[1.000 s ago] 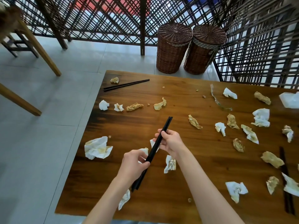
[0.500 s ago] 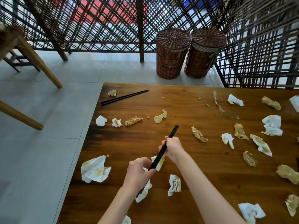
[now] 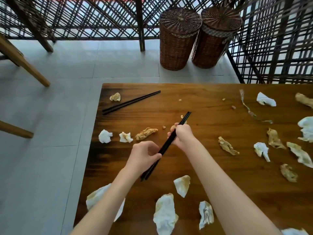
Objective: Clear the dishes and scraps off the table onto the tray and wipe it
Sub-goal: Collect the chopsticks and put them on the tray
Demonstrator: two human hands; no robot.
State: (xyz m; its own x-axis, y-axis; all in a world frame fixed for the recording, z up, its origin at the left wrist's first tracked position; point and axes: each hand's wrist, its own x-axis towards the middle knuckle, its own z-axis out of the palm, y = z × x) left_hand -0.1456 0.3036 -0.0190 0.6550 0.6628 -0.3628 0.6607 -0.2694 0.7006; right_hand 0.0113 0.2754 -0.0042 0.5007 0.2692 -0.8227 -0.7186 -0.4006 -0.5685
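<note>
The person is collecting utensils from the brown wooden tabletop (image 3: 220, 192), and both hands are holding one pair of long black chopsticks (image 3: 166, 145) in the air above it, tips pointing far and right. The left hand (image 3: 144, 157) is grasping the near end with curled fingers, and the right hand (image 3: 182, 134) is grasping the middle of the pair. No tray is appearing in view, so the next move is probably calling for carrying this pair toward the second pair of black chopsticks (image 3: 131, 102) lying near the far left corner, then gathering the crumpled white and stained paper napkins (image 3: 165, 216) scattered across the surface. Compared with the earlier frames, the hands and held pair are sitting farther along the tabletop, closer to that second pair, and the napkins near the hands are now lying nearer to the viewer.
</note>
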